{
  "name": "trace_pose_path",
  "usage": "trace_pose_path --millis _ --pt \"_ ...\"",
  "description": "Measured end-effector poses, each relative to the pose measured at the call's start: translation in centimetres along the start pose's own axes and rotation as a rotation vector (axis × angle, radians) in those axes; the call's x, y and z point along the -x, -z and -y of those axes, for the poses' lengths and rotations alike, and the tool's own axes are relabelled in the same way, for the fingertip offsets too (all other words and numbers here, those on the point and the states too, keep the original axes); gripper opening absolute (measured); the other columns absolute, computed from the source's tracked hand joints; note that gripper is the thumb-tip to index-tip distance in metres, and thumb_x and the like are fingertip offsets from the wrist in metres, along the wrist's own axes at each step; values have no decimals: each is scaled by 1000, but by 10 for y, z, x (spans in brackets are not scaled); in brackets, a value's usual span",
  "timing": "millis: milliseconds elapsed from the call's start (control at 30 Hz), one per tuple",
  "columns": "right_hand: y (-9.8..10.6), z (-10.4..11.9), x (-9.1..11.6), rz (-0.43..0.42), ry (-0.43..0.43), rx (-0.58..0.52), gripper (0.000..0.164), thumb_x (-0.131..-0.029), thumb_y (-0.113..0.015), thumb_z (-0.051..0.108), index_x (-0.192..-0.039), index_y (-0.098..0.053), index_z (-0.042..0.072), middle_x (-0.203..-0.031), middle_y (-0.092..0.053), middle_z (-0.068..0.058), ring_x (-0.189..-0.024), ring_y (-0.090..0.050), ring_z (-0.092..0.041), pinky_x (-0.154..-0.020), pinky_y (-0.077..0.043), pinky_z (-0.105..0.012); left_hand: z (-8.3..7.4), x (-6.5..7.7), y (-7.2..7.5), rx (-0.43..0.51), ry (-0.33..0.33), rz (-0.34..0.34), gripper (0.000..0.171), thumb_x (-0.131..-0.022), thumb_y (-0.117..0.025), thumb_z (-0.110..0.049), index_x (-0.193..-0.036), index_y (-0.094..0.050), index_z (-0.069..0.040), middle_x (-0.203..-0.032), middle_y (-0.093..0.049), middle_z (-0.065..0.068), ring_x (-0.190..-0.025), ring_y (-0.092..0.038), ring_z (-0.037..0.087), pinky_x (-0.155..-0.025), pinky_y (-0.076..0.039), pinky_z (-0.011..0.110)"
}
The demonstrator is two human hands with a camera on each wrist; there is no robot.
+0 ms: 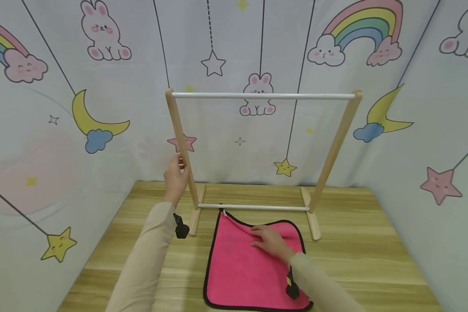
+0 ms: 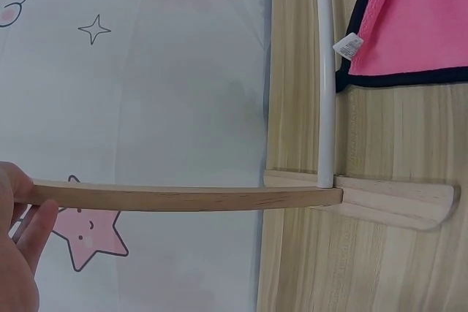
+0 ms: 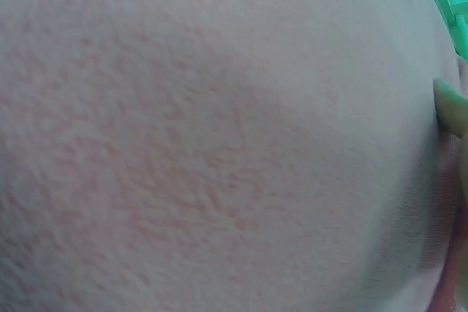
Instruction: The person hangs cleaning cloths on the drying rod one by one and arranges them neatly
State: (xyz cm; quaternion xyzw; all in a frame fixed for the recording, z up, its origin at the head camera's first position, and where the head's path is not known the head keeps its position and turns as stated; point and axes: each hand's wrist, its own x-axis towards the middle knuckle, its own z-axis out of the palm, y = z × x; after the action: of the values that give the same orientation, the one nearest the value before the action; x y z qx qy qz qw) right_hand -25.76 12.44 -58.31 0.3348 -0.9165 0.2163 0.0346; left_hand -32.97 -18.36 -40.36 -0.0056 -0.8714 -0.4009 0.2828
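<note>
A small drying rack of light wood posts [image 1: 337, 149] and white rods [image 1: 263, 96] stands upright. My left hand [image 1: 176, 177] grips its left post partway up; the left wrist view shows the fingers [image 2: 38, 231] around the wood. A pink towel [image 1: 242, 268] with black edging lies on the table in front of the rack, its upper edge partly folded over. At its top left corner, by the lower rod, is a small white tag [image 2: 349, 46]. My right hand [image 1: 271, 240] rests on the towel near the fold, fingers extended. In the right wrist view the close-up is pale and blurred.
The rack's feet [image 1: 313, 225] sit on the wood-grain table [image 1: 366, 242] on both sides of the towel. White curtains [image 1: 136, 108] printed with rabbits, stars and rainbows enclose the table at the back and sides. A black wrist camera [image 1: 181, 227] hangs at my left sleeve.
</note>
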Motion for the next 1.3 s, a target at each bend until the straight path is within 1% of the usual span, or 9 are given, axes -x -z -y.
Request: trace_pose_path --millis 233,433,567,700,800,967,1133,1300 --pt "-3 1 2 -114 22 -32 22 -81 -67 17 -100 -71 7 -105 -67 -5 -100 -61 -21 -84 -50 -35 0 -1 0 -13 -5 10 34 -85 -57 -1 -119 -51 1 -103 -60 20 -90 -62 32 -81 -48 46" --pt "-4 3 1 -173 -34 -66 16 -80 -67 13 -96 -72 11 -98 -69 -4 -94 -63 -18 -81 -51 -33 -1 -2 -1 -11 -22 0 34 -85 -57 -1 -118 -51 1 -102 -61 19 -89 -62 32 -81 -48 46" --pt "-5 3 0 -209 -21 -45 14 -79 -68 10 -93 -73 12 -93 -69 -3 -90 -64 -18 -79 -51 -32 -1 -2 -1 -17 -26 0 34 -85 -58 -1 -118 -51 0 -102 -60 19 -89 -62 32 -81 -48 46" --pt "-3 4 0 -245 44 17 15 -77 -69 8 -91 -73 12 -90 -69 -2 -87 -63 -16 -77 -52 -29 -2 -1 -1 -8 -18 2 34 -85 -58 -1 -118 -51 0 -102 -60 18 -89 -62 32 -80 -49 45" --pt "3 6 -1 -302 123 53 15 -75 -71 6 -90 -73 10 -88 -68 -1 -84 -63 -16 -74 -52 -28 -2 -1 -1 0 -12 7 33 -86 -58 -2 -118 -51 0 -102 -60 18 -90 -62 31 -80 -49 45" --pt "20 11 -4 -403 239 52 16 -73 -72 3 -88 -73 7 -88 -67 -2 -84 -63 -16 -72 -53 -26 -2 -1 0 0 -14 10 33 -86 -57 -2 -119 -51 0 -103 -60 19 -90 -62 32 -81 -49 45" --pt "42 18 -10 -429 301 43 18 -72 -72 1 -89 -72 6 -90 -68 -4 -85 -64 -17 -72 -53 -23 -2 0 0 2 -14 16 34 -86 -57 -1 -119 -51 1 -103 -60 19 -90 -61 32 -80 -49 45" --pt "67 27 -16 -426 383 82 18 -71 -73 1 -88 -73 5 -90 -67 -5 -85 -64 -18 -72 -53 -24 -3 0 2 5 -5 15 35 -86 -57 -1 -120 -51 0 -104 -60 19 -91 -62 32 -79 -51 44"
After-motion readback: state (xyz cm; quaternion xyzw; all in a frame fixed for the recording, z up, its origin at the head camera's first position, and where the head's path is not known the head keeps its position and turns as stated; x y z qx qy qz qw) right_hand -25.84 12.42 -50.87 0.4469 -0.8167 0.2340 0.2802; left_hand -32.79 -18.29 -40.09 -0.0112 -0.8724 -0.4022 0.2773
